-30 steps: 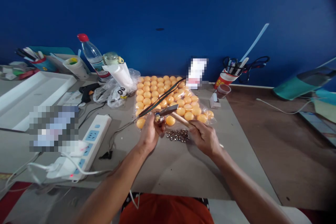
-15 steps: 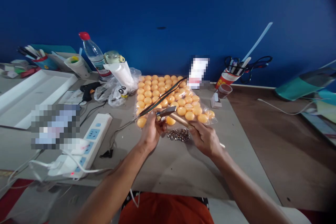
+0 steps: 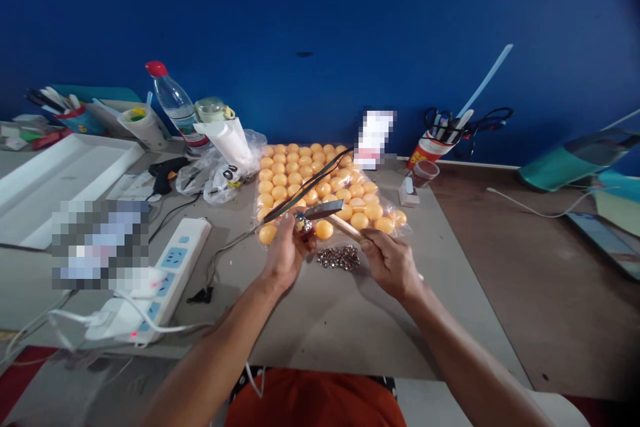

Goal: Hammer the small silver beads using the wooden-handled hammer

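My right hand is closed around the light wooden handle of a hammer. The dark metal hammer head hangs just over my left hand, at the fingertips. Pinched in those left fingers is a small shiny piece with a yellowish part, partly hidden by the hand; its exact kind is unclear. Between and below the hands a pile of small shiny metal bits lies on the table. Behind them, orange balls sit in rows under clear plastic, with a dark strap-like cord lying across them.
At left are a white power strip with plugs, a black glue gun, a white tray and a red-capped bottle. To the right stand a red cup of tools and a small box. A blue wall rises behind.
The hammer head has shifted slightly right relative to my left fingers, showing more of the shiny piece. Both hands keep their hold. The whole view has moved slightly.
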A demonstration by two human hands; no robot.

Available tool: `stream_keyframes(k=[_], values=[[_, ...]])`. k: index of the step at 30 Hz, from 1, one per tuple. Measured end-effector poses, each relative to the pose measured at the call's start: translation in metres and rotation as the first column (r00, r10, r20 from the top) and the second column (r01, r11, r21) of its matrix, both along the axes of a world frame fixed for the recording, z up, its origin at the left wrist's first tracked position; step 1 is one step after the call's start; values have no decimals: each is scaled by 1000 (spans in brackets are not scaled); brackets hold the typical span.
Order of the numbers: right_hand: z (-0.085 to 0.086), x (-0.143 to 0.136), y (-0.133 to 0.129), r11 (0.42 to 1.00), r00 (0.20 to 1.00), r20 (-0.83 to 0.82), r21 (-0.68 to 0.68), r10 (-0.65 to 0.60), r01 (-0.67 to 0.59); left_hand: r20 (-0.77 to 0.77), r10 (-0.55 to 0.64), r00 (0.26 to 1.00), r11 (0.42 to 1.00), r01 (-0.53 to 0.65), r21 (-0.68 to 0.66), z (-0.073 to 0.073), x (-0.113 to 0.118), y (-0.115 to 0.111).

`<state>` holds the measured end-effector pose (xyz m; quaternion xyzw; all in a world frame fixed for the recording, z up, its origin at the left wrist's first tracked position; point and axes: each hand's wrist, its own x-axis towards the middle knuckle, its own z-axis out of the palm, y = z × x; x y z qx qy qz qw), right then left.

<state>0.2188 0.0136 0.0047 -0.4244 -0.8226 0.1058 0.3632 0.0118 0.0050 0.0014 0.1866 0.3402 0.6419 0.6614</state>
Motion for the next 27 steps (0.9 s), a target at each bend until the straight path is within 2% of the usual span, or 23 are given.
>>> stream_keyframes(k=[14, 23, 27], values=[[2, 0, 0, 1000, 1000, 13, -5, 14, -14, -9, 30, 1000, 1000, -30, -7, 4, 0, 0], [2, -4, -2, 999, 1000, -2, 30, 29, -29, 9, 49, 999, 999, -49, 1, 1, 0, 0], [2, -4, -2, 1000, 999, 23, -4, 27, -27, 0, 52, 999, 999, -52, -11, 1, 0, 0]])
